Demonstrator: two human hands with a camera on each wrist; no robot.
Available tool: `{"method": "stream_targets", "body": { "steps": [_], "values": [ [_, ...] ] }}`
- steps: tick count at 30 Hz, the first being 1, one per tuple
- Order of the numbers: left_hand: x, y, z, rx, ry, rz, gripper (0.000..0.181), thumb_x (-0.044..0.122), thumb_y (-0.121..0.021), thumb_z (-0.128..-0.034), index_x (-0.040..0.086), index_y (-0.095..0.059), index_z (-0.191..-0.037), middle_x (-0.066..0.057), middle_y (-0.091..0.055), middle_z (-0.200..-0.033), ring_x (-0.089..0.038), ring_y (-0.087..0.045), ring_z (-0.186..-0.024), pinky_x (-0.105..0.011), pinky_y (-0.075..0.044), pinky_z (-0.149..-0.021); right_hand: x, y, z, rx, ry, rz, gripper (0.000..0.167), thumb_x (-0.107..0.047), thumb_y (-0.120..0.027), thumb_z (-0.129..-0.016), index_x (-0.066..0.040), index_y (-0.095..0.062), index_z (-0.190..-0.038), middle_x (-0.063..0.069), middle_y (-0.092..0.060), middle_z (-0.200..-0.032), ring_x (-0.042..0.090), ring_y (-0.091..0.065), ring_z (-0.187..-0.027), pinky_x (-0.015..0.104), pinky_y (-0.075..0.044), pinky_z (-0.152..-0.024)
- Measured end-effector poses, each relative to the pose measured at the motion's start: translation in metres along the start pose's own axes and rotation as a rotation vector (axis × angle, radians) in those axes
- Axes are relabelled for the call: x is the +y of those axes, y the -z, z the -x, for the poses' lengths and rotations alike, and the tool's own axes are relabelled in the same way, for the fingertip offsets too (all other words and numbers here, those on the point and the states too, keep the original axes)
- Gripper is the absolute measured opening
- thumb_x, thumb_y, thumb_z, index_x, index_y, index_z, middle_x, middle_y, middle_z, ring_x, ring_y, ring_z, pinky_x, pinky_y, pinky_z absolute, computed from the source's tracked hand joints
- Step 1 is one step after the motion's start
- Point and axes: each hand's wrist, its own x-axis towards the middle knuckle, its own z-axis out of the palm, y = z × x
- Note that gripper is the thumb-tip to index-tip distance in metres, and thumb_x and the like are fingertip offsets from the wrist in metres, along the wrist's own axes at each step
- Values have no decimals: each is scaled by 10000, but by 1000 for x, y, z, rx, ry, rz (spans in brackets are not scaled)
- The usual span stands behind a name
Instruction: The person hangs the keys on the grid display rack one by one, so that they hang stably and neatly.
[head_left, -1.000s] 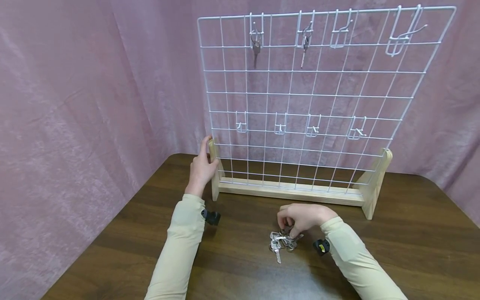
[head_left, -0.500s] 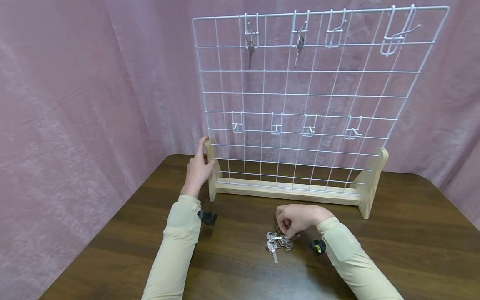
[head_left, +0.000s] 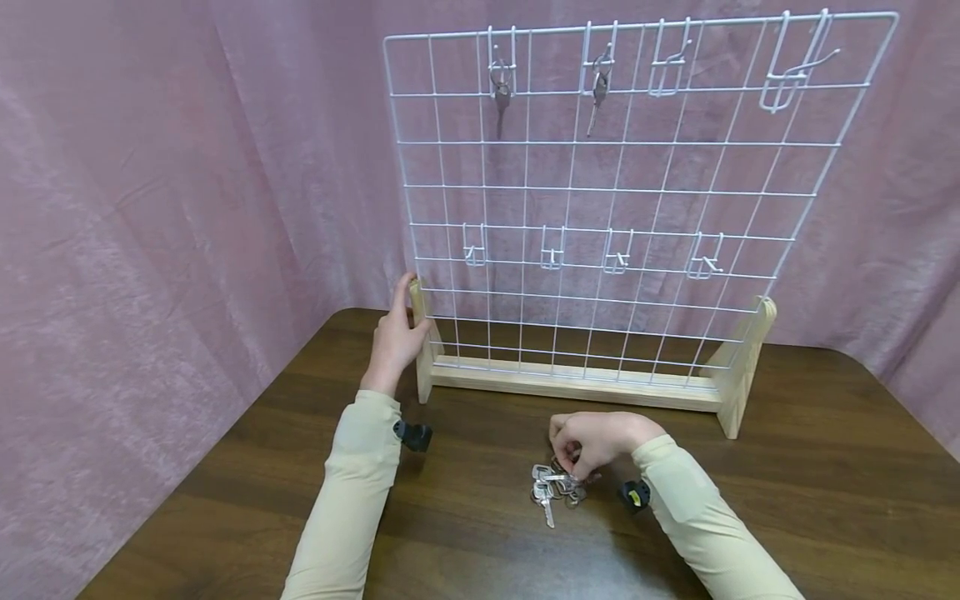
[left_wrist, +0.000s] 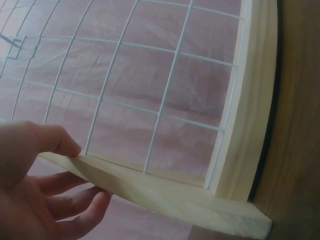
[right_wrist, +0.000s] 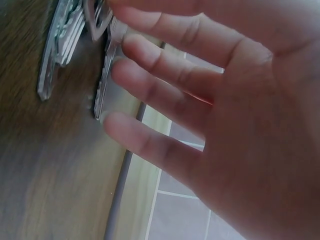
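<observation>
My left hand [head_left: 393, 342] grips the wooden left upright [head_left: 423, 375] of a stand that holds a white wire grid [head_left: 450, 35]. The left wrist view shows the thumb on one side of the wood and curled fingers on the other. Silver keys [head_left: 547, 512] with rings lie in a small pile on the table. Over the pile, my right hand [head_left: 600, 437] pinches a key [right_wrist: 102, 85] with thumb and index finger; the fingertips partly cover it. The other right-hand fingers are spread. Two keys, one left [head_left: 502, 96] and one right [head_left: 599, 87], hang from upper hooks.
More white hooks sit on the grid, including a long one [head_left: 787, 77] at upper right and a lower row of several small ones [head_left: 551, 254]. The stand's right upright [head_left: 746, 371] rests on the brown table [head_left: 225, 500]. A pink curtain [head_left: 150, 208] hangs behind.
The right fingers have dipped slightly and drawn together at the key pile. My left hand stays on the upright. The whole head view has shifted slightly left.
</observation>
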Motion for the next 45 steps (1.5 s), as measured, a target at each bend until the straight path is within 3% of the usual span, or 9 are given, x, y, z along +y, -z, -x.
{"method": "stream_targets", "body": {
  "steps": [5,11,22,33,40,45],
  "values": [
    [1,0,-1,-1,-9,-10,722,168,-558,-914,390,-183,-1489,-235,-631,-1223,-432,-669,-932,-526,-540,-767,1,0,1,26,9,57,158,-6,-710,-684,-124,-622,-625,-69,-492,-930,-7,-458,-826,136,-420,-722],
    [-1,0,-1,-9,-6,4,724,158,-556,-918,400,-183,-1489,-232,-626,-1223,-425,-668,-926,-516,-543,-761,4,3,1,57,12,140,141,-52,-709,-671,-141,-611,-622,-95,-526,-814,-25,-447,-700,130,-405,-662],
    [-2,1,-1,-28,1,22,740,143,-558,-922,395,-171,-1500,-256,-592,-1277,-442,-654,-954,-505,-532,-752,8,13,7,140,36,122,128,-83,-635,-726,-159,-537,-690,-102,-492,-710,-24,-408,-637,153,-373,-599],
    [0,2,-1,-42,3,20,743,130,-544,-929,393,-153,-1504,-253,-588,-1280,-440,-654,-960,-503,-530,-763,9,26,15,315,67,113,180,-79,-608,-774,-175,-476,-699,-137,-408,-655,-17,-395,-605,166,-342,-576],
    [2,2,0,-41,5,11,732,128,-533,-936,375,-150,-1509,-250,-589,-1272,-431,-650,-924,-482,-524,-742,7,34,21,424,90,98,167,-63,-608,-793,-191,-505,-763,-129,-474,-710,47,-475,-676,184,-385,-617],
    [2,1,0,-40,0,10,732,125,-532,-934,383,-152,-1504,-255,-586,-1278,-429,-648,-929,-473,-519,-737,5,40,29,539,113,75,183,-29,-616,-810,-193,-537,-801,-129,-524,-753,13,-470,-687,210,-424,-625]
  ]
}}
